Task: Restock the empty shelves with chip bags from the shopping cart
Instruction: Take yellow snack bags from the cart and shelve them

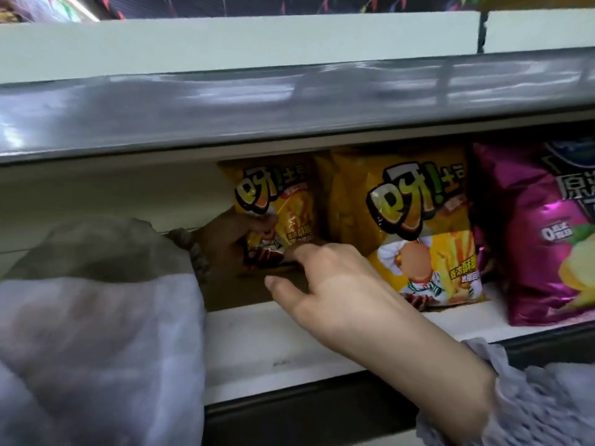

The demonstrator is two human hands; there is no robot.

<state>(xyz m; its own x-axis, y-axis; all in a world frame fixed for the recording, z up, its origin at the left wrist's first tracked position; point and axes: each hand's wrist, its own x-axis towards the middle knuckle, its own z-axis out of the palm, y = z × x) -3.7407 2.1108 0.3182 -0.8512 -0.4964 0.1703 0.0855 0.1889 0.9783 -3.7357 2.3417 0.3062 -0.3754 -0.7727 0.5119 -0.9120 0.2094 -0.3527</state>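
Head view: a white shelf board runs across the lower half, its bare front strip at 6 o'clock; above it, from 9 to 3 o'clock, lies the blurred grey price rail of the upper shelf.

Just left of centre a small yellow chip bag stands upright at the back of the shelf, in shade. The left hand comes in from 9 o'clock and grips this bag at its lower left edge, with the thumb curled over the printed front. The hand is dark under the shelf, and its other fingers are hidden behind the bag.

The right hand reaches in from 5 o'clock; its fingers are stretched forward and relaxed, with the thumb spread apart below them. The forefinger tip touches the lower edge of the same bag, and the hand clasps nothing.

At 3 o'clock from the held bag a larger front yellow bag of the same brand stands upright at the shelf's front, with another rear yellow bag just behind it. At the far 3 o'clock edge a magenta chip bag leans beside them, touching the front yellow one.

A pale lace left sleeve fills 8 o'clock; the right sleeve, grey lace, sits at 4 o'clock.
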